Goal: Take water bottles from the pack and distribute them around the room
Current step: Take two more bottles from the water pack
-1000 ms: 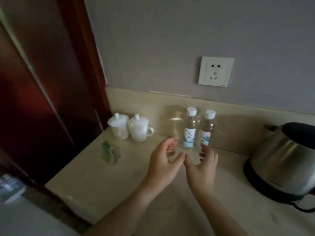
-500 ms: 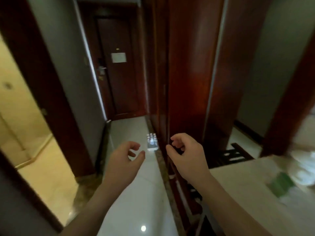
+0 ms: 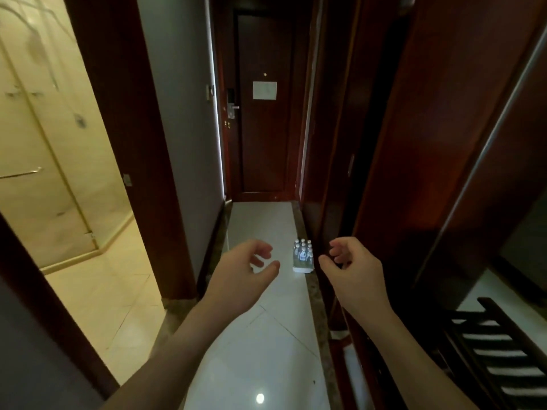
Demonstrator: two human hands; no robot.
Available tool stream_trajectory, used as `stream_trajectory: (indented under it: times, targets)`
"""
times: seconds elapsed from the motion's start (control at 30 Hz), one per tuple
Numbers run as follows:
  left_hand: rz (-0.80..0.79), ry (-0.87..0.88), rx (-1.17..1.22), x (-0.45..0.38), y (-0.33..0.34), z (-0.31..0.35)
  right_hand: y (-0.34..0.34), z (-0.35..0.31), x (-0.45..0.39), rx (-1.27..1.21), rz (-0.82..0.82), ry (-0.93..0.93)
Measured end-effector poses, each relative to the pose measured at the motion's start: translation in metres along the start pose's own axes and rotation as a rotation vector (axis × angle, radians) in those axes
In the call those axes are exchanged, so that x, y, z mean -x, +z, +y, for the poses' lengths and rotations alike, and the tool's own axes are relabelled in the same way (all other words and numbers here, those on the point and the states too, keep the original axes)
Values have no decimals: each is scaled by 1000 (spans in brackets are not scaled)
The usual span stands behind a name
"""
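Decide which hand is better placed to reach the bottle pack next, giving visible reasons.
Right, probably. The pack sits on the floor against the right-hand wall, nearer the right hand than the left hand. Both hands are empty.

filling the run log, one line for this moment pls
left hand empty | right hand empty | pack on hallway floor, ahead
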State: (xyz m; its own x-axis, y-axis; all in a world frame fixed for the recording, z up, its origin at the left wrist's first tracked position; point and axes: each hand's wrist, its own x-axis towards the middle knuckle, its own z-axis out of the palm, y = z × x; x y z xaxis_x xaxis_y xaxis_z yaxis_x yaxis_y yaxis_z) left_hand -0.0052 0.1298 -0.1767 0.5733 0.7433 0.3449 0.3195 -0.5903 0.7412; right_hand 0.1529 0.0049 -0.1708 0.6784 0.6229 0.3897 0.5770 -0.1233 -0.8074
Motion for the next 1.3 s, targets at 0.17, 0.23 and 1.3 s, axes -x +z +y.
stream_trajectory:
  times: [0.17, 0.23, 1.3]
  targets:
    - [-26, -8, 33, -79, 34, -27, 23, 35, -72, -8, -3, 17]
    - [-33, -16, 34, -116, 54, -41, 33, 57, -109, -17, 12, 34]
    - [-175, -84, 153, -805, 220, -290, 330, 274, -759, -50, 71, 254]
